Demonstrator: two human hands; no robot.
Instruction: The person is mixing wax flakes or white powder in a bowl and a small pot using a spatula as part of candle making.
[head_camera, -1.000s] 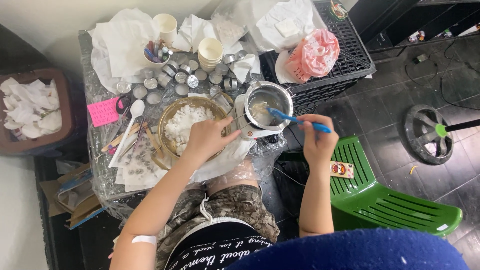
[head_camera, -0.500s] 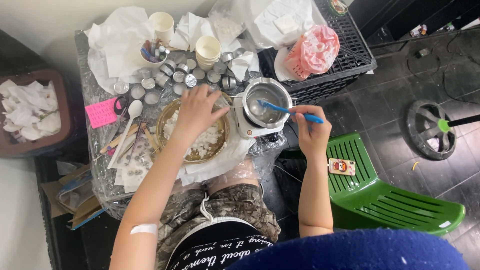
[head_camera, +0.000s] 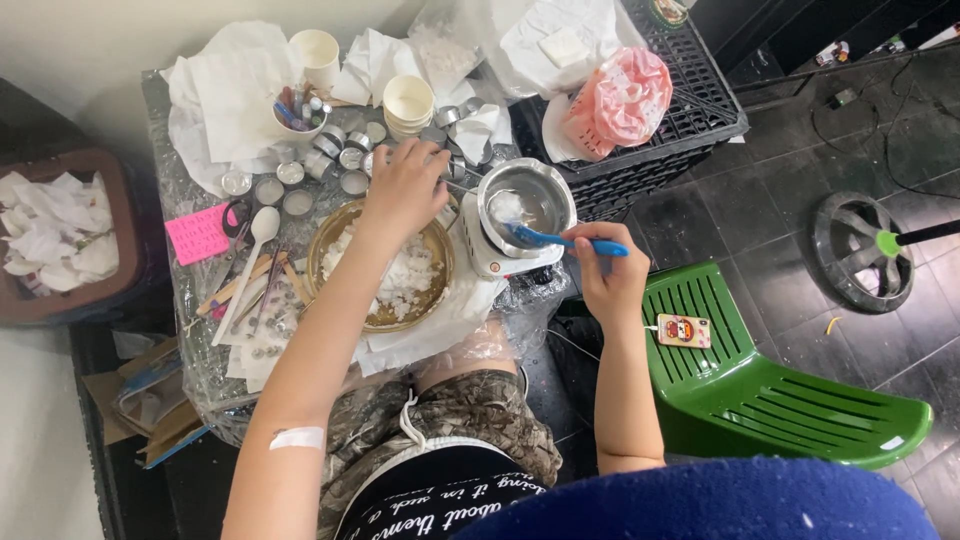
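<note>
My right hand (head_camera: 607, 262) grips a blue spoon (head_camera: 560, 240) — its tip rests in the metal pot (head_camera: 530, 200) on the worktop (head_camera: 200, 290). My left hand (head_camera: 405, 188) hovers loosely curled above the bowl of white flakes (head_camera: 385, 275) — holding nothing I can make out.

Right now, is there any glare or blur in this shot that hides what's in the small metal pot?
Head view: even, soft light; the small metal pot shows bright glints on its rim, yet a white lump inside stays visible. The left hand is slightly soft-edged; the right hand gripping the blue plastic spoon is sharp. Frame edges bow a little.
</note>
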